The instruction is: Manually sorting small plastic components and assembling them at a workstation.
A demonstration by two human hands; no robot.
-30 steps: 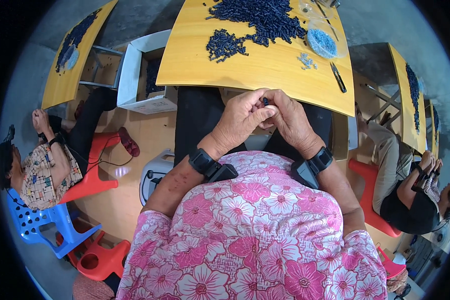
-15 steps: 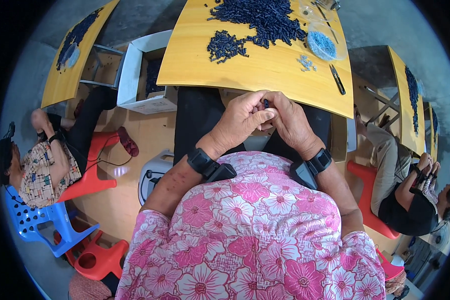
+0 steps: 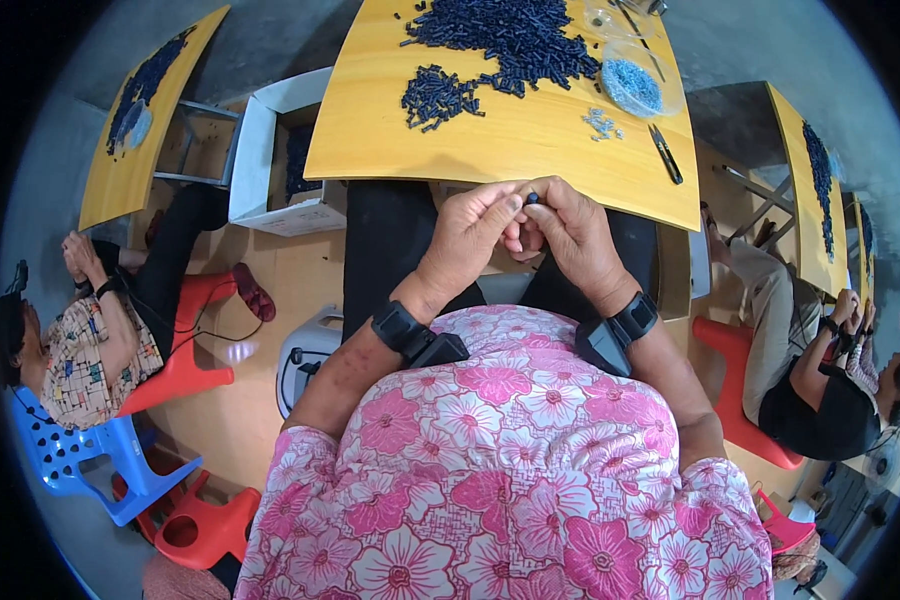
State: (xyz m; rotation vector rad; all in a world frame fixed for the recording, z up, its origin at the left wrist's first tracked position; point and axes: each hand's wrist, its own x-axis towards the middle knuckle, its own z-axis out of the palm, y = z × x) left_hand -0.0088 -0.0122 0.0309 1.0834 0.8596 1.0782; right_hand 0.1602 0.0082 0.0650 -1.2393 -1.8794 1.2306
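Both of my hands meet in front of my lap, just off the near edge of the yellow table [image 3: 390, 140]. My right hand [image 3: 580, 240] pinches a small dark blue cylindrical piece [image 3: 532, 198] between thumb and fingers. Close beside it, my left hand [image 3: 465, 240] has its thumb and forefinger pressed together; whatever they hold is too small or hidden. A large pile of similar dark blue pieces [image 3: 530, 45] covers the far part of the table, with a smaller heap [image 3: 440, 98] nearer me on the left.
At the table's right stand a clear tub of light blue bits [image 3: 632, 85], a few loose pale bits [image 3: 602, 124] and black thread snips [image 3: 666, 155]. A white carton [image 3: 288, 215] is left of the table. Co-workers sit at tables on either side.
My left thumb and fingers have drawn slightly away from the dark piece, which now shows its end between my right fingers. The view has shifted a little.
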